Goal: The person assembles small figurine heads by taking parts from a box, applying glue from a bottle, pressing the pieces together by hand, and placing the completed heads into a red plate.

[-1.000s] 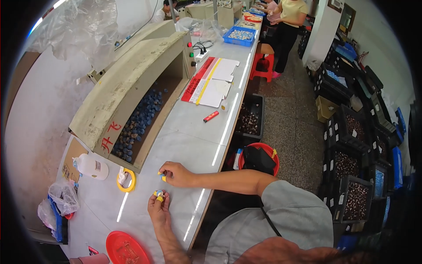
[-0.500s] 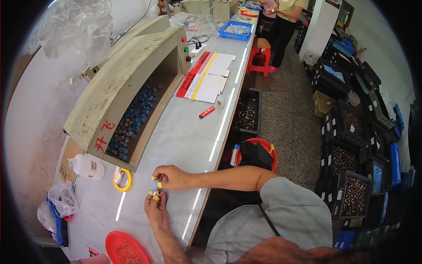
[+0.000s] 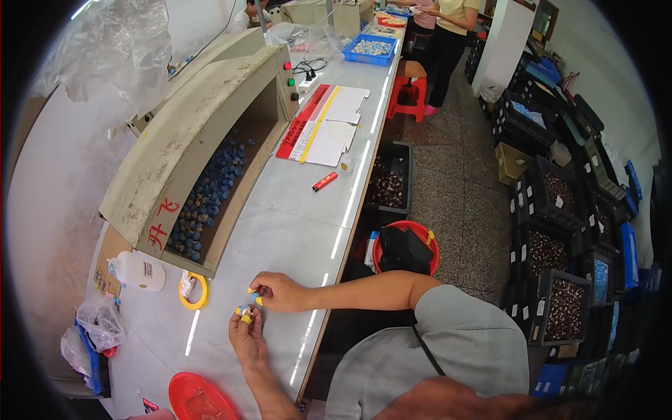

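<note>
My left hand [image 3: 248,336], low in the head view, has its fingertips closed on a small blue and white piece [image 3: 243,310]. Just above and to its right, my right hand [image 3: 278,291] pinches another small blue piece [image 3: 256,299]. Yellow wraps show on the fingertips of both hands. The two hands are close together over the grey table [image 3: 280,236]. A roll of yellow tape [image 3: 204,291] lies left of them. Many blue pieces [image 3: 210,190] fill the opening of the beige box-like machine [image 3: 143,164].
A white bottle [image 3: 138,271] stands left of the tape. A red plate [image 3: 199,399] is at the near edge. Beyond lie a red lighter [image 3: 325,182], cardboard [image 3: 323,126] and a blue tray [image 3: 369,59]. A person [image 3: 451,42] stands far off. Black crates [image 3: 563,308] line the right.
The view has shifted slightly. My right hand moved towards my left hand and then stayed close above it. Both hands still hold their pieces.
</note>
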The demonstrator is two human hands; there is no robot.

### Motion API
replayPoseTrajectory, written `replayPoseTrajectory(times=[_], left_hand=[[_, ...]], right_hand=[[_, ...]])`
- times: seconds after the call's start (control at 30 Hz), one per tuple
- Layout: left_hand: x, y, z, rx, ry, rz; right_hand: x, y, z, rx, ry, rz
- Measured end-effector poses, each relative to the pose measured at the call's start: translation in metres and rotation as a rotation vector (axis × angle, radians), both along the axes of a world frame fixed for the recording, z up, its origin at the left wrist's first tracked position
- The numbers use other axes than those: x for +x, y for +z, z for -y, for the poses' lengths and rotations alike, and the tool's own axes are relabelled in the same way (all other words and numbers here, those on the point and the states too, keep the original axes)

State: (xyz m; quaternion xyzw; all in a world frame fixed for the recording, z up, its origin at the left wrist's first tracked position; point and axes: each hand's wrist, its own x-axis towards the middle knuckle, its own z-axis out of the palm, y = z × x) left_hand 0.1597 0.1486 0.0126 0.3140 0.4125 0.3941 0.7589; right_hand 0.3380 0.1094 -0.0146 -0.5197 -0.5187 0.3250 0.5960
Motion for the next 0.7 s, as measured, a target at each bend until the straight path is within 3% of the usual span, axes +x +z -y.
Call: replayPoseTrajectory(times=[0.43,0.7], left_hand=[[0.001,-0.003,-0.001,-0.002,-0.016,0.014],[0.001,-0.011,0.003,0.078,0.021,0.007]], right_hand=[[0.002,0.003,0.002,0.008,-0.005,0.038],[0.002,-0.009,-0.004,0.011,0.029,-0.069]])
